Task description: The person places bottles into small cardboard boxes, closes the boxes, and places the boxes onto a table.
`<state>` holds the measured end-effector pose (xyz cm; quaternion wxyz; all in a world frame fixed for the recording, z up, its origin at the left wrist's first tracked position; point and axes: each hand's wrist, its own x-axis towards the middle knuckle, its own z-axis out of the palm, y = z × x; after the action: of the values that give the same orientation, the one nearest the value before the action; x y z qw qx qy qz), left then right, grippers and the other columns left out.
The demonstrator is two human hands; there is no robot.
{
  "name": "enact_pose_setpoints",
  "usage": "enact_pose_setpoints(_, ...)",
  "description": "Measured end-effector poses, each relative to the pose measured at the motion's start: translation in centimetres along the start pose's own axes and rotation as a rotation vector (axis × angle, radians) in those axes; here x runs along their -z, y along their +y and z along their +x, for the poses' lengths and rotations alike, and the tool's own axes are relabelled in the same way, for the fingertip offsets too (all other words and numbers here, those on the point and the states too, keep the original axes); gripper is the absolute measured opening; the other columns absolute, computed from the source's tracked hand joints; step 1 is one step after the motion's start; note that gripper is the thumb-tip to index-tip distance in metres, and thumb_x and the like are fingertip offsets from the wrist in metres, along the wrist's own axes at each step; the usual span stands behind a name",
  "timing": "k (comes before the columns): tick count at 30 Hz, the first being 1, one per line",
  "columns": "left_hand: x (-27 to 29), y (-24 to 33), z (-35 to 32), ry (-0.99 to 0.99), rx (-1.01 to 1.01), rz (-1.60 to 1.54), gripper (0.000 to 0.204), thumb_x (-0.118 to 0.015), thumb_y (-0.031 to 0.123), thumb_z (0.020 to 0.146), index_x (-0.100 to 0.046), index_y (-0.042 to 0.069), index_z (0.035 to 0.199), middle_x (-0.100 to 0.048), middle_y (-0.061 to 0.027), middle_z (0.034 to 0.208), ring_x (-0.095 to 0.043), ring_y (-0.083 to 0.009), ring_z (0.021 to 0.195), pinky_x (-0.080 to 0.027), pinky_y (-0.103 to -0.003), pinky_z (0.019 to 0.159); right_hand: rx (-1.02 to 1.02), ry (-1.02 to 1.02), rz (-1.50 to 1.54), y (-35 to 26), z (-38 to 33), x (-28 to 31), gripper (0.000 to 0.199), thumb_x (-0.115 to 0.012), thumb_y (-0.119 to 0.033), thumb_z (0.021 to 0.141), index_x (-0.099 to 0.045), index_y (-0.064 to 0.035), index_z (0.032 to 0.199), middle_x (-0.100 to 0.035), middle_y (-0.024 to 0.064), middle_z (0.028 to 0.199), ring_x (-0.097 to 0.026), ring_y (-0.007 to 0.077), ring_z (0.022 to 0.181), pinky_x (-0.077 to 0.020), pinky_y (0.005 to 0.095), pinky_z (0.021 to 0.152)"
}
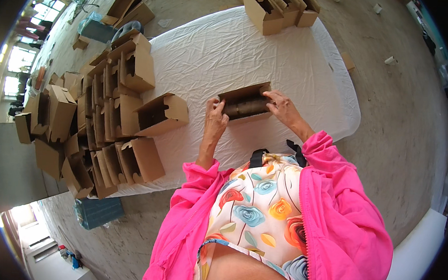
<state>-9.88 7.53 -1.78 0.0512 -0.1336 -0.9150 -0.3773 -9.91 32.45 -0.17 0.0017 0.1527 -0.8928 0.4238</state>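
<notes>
Two hands grip one brown cardboard box (pixel 245 102) above the white-covered worktop (pixel 213 57): left hand (pixel 216 116) on its left end, right hand (pixel 281 106) on its right. Box interior dark, contents unclear. Folded boxes (pixel 107 117) crowd the left edge, partly overlapping; more boxes (pixel 278 7) at the far end, cut off.

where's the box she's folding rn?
In the head view the brown box sits at the centre of the white table, held between the left hand and right hand, right of the stack of folded boxes.
</notes>
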Motion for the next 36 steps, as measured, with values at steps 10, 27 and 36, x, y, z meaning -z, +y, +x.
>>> enact_pose_setpoints(10,-0.9,-0.7,1.0,0.141,-0.012,-0.028,0.051,-0.050,-0.011,0.064,-0.052,0.002,0.114,-0.047,-0.0134,0.100,-0.051,-0.0291,0.089,-0.043,-0.034,0.079,-0.169,-0.150,-0.017,1.1,0.9,-1.8,0.063,-0.059,-0.022,0.077,-0.031,-0.0038,0.130,-0.041,0.0221,0.127,-0.044,0.0345,0.114,-0.0349,0.0359,0.096)
enact_pose_setpoints(27,-0.2,-1.9,1.0,-0.165,0.281,-0.811,0.079,-0.071,0.011,0.070,-0.023,0.014,0.134,-0.044,-0.0117,0.112,-0.054,-0.0221,0.093,-0.046,-0.033,0.075,-0.343,-0.094,0.581,2.3,-0.2,-0.5,0.089,-0.075,-0.028,0.067,-0.019,-0.0021,0.132,-0.048,0.0198,0.115,-0.050,0.0264,0.106,-0.0422,0.0361,0.087)
enact_pose_setpoints(36,-1.0,-3.2,1.5,-0.155,0.165,-0.534,0.043,-0.070,0.012,0.072,-0.053,0.011,0.111,-0.047,-0.0031,0.101,-0.054,-0.0139,0.085,-0.046,-0.028,0.069,-0.088,0.069,0.207,3.1,0.1,-1.0,0.050,-0.069,-0.013,0.070,-0.048,-0.0065,0.115,-0.056,0.0124,0.095,-0.055,0.0253,0.089,-0.0447,0.0320,0.080)
